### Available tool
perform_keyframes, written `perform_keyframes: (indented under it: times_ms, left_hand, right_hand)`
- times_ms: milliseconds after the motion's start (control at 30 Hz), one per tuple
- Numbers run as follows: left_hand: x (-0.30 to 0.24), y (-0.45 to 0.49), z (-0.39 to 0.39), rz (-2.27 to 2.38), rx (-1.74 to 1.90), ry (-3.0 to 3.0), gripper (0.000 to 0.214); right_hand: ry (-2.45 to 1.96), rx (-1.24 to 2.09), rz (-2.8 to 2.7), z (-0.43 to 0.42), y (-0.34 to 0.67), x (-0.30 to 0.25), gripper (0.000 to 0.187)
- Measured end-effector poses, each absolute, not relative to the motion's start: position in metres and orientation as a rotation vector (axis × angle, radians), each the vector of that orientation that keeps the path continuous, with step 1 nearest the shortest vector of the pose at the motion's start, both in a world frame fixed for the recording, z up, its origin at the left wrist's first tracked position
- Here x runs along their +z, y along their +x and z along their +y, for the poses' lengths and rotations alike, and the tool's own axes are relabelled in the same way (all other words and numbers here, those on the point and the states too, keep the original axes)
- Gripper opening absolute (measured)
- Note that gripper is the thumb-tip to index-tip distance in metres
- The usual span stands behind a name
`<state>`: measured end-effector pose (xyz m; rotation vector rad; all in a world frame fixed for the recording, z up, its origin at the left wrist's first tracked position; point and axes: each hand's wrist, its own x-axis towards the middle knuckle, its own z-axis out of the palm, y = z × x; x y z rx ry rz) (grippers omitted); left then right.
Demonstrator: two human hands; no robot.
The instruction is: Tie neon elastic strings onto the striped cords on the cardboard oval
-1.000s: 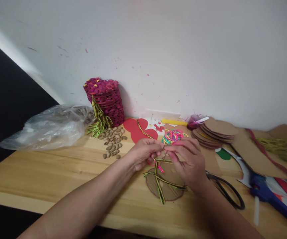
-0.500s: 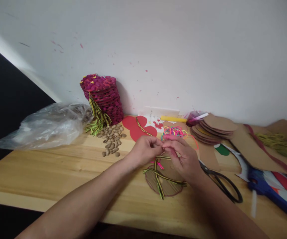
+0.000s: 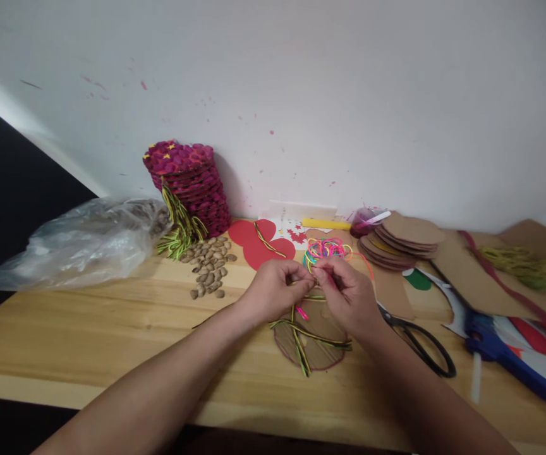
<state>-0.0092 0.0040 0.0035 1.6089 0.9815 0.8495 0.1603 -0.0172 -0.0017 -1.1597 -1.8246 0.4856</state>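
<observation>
At centre, above a wooden tabletop (image 3: pixel 112 335), left hand (image 3: pixel 277 287) and right hand (image 3: pixel 351 297) with fingertips meeting, thumb against forefinger in each; impossible to tell what, if anything, is pinched between. Directly below and partly behind both, lying flat on the wood, a round corrugated cardboard disc (image 3: pixel 321 325) with a dark reddish rim, crossed by yellow-and-black cords (image 3: pixel 300 351), with ends reaching past the edge; near the upper part, a small pink cord bundle (image 3: pixel 302 313). Just beyond the fingers, a tangle of multicoloured neon cord (image 3: pixel 327 248), with an orange strand trailing to the right. Beside the right wrist, black-handled scissors (image 3: pixel 427 346), blades partly hidden. Behind the left hand, overlapping red paper circles (image 3: pixel 256 253) under a further length of striped cord. Farther left, scattered tan shells (image 3: pixel 211 265), a magenta container (image 3: pixel 201 193) with yellow-and-black tassel (image 3: pixel 182 235), and a clear plastic bag (image 3: pixel 88 243). To the right, stacked cardboard shapes (image 3: pixel 410 232).
</observation>
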Motion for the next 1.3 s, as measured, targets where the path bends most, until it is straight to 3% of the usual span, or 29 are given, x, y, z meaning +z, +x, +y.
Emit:
perform_keyframes:
  times_ms: [233, 800, 1100, 1300]
  left_hand:
    - [0.001, -0.009, 0.002, 0.940, 0.864, 1.736, 0.020]
    - [-0.007, -0.016, 0.001, 0.709, 1.213, 2.560, 0.021]
    - [0.001, -0.008, 0.004, 0.861, 0.892, 1.803, 0.011]
    - [0.000, -0.008, 0.005, 0.812, 0.742, 1.188, 0.024]
  right_hand:
    - [-1.178, 0.687, -1.710, -0.015, 0.161, -0.004, 0.012]
    - [-1.177, 1.822, -0.842, -0.012, 0.160, 0.009, 0.042]
    - [-1.179, 1.570, -1.004, -0.007, 0.167, 0.007, 0.042]
    - [-1.170, 1.151, -1.353, -0.008, 0.166, 0.004, 0.027]
